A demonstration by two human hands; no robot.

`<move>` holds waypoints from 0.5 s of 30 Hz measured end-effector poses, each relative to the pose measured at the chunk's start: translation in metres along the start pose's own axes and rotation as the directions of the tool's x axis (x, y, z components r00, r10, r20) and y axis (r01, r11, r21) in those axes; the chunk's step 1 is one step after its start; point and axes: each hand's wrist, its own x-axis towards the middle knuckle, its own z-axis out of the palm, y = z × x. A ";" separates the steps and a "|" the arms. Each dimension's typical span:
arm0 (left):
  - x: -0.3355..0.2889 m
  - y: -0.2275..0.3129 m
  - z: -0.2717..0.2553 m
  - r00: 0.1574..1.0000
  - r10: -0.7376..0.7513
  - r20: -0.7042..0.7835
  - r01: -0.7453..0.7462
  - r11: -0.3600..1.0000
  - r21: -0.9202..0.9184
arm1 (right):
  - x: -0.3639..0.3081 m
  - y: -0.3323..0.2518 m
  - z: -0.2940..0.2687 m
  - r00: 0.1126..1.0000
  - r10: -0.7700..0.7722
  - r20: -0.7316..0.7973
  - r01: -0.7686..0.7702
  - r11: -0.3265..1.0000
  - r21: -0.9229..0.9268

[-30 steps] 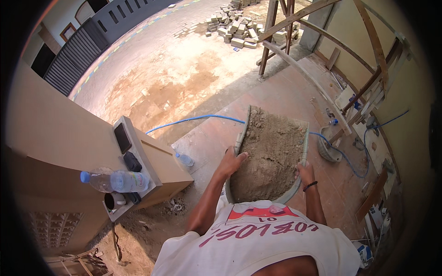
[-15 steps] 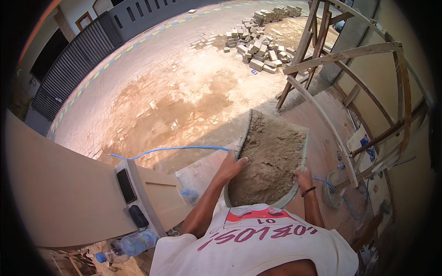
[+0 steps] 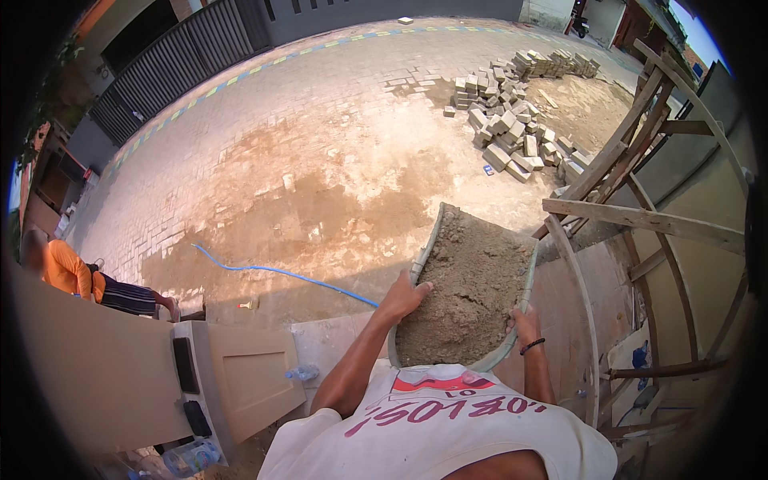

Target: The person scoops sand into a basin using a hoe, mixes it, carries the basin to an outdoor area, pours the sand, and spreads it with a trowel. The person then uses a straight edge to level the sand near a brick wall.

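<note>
A grey-green tub (image 3: 422,258), heaped with damp brown-grey sand or mortar mix (image 3: 472,280), is held up close in front of my body. My left hand (image 3: 404,298) closes on its left rim, thumb over the edge onto the mix. On the opposite rim my right hand (image 3: 525,326) is closed too, a dark bracelet at the wrist. The tub's near edge rests close to or against my white shirt (image 3: 448,424). Its underside and the fingers beneath the rim are hidden.
A wooden trestle (image 3: 648,216) stands close on the right. Ahead lie a blue hose (image 3: 280,274) and a heap of paving blocks (image 3: 504,132). At left are a wall with a phone (image 3: 186,366), a plastic bottle (image 3: 302,372) and a person in orange (image 3: 72,272) bending.
The view has swung, so the trestle and paving blocks sit further right and a person in orange shows at left. Both hands keep their grip on the tub.
</note>
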 end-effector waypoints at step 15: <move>0.246 0.098 -0.023 0.987 -0.156 -0.041 0.146 0.972 -0.183 | 0.265 -0.157 0.034 0.989 0.052 0.136 -0.039 0.994 -0.100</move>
